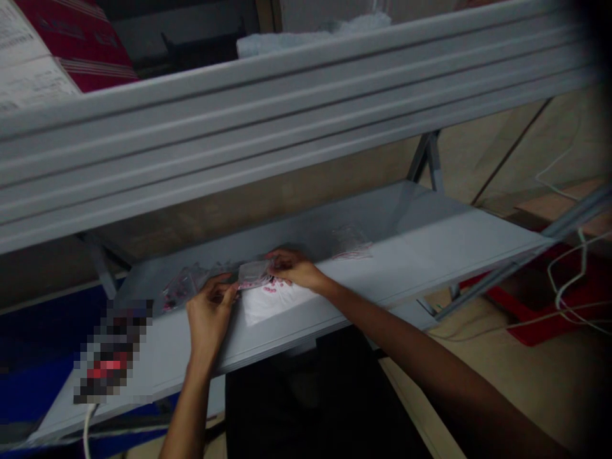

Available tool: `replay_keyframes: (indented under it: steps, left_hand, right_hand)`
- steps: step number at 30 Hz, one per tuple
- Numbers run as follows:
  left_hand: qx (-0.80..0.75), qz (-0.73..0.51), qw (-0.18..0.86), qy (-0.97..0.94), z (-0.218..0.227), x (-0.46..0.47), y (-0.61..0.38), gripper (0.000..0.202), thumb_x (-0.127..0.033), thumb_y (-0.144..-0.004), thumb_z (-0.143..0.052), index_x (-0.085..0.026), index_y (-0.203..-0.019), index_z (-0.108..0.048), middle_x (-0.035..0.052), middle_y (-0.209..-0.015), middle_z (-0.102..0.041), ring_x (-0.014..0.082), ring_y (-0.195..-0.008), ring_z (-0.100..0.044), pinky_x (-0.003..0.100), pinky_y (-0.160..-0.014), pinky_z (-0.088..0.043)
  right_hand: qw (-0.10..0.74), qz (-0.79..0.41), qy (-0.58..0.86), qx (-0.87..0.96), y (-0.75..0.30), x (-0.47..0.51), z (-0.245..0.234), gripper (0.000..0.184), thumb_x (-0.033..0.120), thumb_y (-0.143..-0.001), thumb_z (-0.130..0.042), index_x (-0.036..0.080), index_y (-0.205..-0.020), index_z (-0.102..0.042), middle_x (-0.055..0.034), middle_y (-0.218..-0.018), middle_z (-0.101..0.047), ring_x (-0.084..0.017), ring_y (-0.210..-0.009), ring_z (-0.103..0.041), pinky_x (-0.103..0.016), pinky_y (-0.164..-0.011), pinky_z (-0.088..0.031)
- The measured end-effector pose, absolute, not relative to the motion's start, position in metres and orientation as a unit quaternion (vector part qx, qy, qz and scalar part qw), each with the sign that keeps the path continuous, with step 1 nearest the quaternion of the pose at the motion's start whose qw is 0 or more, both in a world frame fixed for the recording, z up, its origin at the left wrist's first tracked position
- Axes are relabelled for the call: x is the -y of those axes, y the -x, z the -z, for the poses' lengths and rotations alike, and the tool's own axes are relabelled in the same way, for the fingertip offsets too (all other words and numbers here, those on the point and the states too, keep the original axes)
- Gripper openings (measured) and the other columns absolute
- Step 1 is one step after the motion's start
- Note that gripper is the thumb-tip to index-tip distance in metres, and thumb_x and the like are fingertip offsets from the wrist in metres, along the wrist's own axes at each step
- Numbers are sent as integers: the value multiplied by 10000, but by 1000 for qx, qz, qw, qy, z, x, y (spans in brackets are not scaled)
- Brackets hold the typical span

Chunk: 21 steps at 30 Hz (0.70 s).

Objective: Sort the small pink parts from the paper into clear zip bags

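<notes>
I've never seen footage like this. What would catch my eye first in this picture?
Your eye would likely go first to the left hand and right hand, meeting mid-frame over a grey shelf, with the right hand pinching a small clear plastic bag. Above them, a wide grey metal beam slants across the view. A red and white box stands out in the top left corner.

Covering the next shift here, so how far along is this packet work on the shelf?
Seemingly done: a far packet lying apart on the grey metal shelf. In hand: a small clear packet, pinched by the left hand and right hand. Seemingly left: a heap of packets beside the left hand, count unclear.
</notes>
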<state>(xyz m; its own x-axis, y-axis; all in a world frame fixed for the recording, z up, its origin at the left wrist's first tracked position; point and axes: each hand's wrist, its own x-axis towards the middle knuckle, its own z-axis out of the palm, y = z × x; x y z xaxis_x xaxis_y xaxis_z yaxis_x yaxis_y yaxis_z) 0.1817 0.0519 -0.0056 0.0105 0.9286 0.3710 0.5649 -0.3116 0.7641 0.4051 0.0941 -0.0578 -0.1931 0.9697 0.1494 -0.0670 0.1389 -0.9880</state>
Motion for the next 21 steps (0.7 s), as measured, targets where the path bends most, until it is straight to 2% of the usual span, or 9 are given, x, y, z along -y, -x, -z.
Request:
replay_keyframes:
  steps: [3,5,8,11,14,21]
  left_hand:
    - [-546,-439,213,-681,4,-54,-183,312,-342,-776,-720,-161,-1030,-711,55,-747,-759,213,-647,-716,301,-637,-543]
    - [-549,-444,240,-666,4,-55,-185,322,-350,-764,-730,-150,-1015,-708,62,-760,-758,213,-650,-717,302,-621,-553]
    - [-547,-471,293,-627,5,-57,-187,352,-354,-744,-747,-132,-1014,-698,77,-812,-759,212,-696,-726,310,-654,-577]
    - [-528,-495,328,-608,8,-58,-188,391,-334,-716,-777,-118,-1031,-693,92,-883,-759,202,-756,-729,328,-746,-590]
    - [-525,-503,320,-607,11,-60,-188,395,-320,-702,-793,-116,-1028,-704,95,-891,-758,201,-782,-728,323,-771,-588]
    - [-548,-516,277,-597,6,-64,-192,350,-340,-726,-776,-117,-993,-745,120,-955,-768,245,-851,-737,353,-793,-594]
  right_hand:
    - [485,-504,417,580,-405,-95,59,152,248,-832,-659,181,-967,-677,33,-658,-608,-60,-426,-447,-195,-394,-348]
    - [485,-497,423,582,-406,-95,60,102,254,-837,-655,166,-884,-678,31,-621,-591,-66,-423,-442,-200,-393,-348]
    - [494,-503,417,574,-406,-96,61,108,248,-828,-664,146,-861,-677,19,-607,-583,-84,-433,-454,-221,-397,-364]
    - [500,-516,408,563,-406,-97,63,167,222,-820,-662,136,-963,-678,14,-618,-597,-90,-441,-461,-227,-403,-377]
    - [499,-525,401,561,-405,-99,66,229,213,-813,-663,153,-1033,-676,26,-609,-602,-83,-434,-455,-212,-394,-361]
    - [489,-532,407,559,-404,-100,67,124,250,-807,-680,149,-877,-688,22,-587,-588,-76,-425,-463,-209,-396,-336]
